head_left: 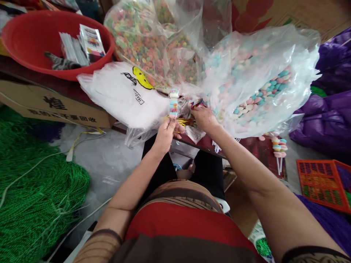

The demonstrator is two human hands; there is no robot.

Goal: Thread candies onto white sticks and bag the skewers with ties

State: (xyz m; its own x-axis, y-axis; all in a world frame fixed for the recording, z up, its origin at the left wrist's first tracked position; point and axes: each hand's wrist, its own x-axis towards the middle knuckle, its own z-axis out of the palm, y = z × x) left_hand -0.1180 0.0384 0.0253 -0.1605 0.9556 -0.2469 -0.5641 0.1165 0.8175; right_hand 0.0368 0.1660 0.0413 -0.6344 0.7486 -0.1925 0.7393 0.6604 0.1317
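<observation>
My left hand (166, 135) is closed on the lower end of a wrapped candy skewer (173, 104), which stands upright above the fingers. Beside it, gold twist ties (184, 121) lie on the dark red table. My right hand (204, 118) reaches over small clear and coloured wrappers (195, 104); its fingertips are bent down among them, and whether they grip one is unclear. White sticks (216, 147) lie near the table's front edge. Two unwrapped candy skewers (279, 148) rest at the table's right end.
Big clear bags of ring candy (148, 40) and pastel candy (263, 84) stand behind my hands. A white plastic bag (123, 95) and red basin (57, 44) are at left. Green netting (38, 186) lies lower left, an orange crate (322, 182) at right.
</observation>
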